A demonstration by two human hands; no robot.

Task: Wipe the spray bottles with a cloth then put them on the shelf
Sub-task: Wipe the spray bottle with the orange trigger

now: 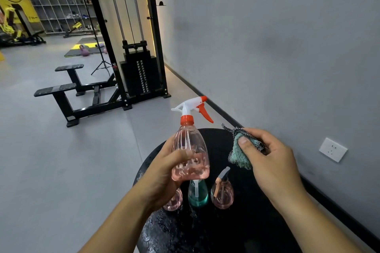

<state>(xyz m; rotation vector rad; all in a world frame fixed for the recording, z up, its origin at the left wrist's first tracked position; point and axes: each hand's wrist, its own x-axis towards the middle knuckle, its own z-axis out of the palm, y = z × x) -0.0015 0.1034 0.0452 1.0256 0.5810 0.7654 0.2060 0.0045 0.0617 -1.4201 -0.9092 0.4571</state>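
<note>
- Left hand [164, 172] grips the clear pink plastic spray bottle with the white-and-orange trigger head [190, 150], fingers and thumb wrapped round the lower body; bottle is upright, lifted off the table, nozzle pointing away toward the wall side.
- Low grip likely leaves the upper body, neck and trigger exposed for wiping.
- Right hand [273, 160] pinches the teal terry cloth with black-and-white checked edging [241, 150], thumb pressed on top, cloth bunched into a pad that hangs from the fingers.
- Cloth sits just beside the bottle, right of it, not touching; gap visible between them. Looks like the wipe stroke is about to start or is between strokes, cannot tell which.
- Round black glossy table [246, 222] lies under both hands, against the grey wall [287, 47].
- Three more bottles stand on the table in a row below the held one: a small pink bottle [173, 201], mostly hidden by the left wrist; a teal clear bottle with a white dip tube [198, 195] in the middle; a round pink bottle with a grey pump nozzle [223, 193] on the right.
- They seem queued for the same wipe, within easy reach.
- A shelf for the bottles is not identifiable near the hands; cubby shelving [63, 12] stands far across the gym floor.
- Task judged early: no bottle placed.
</note>
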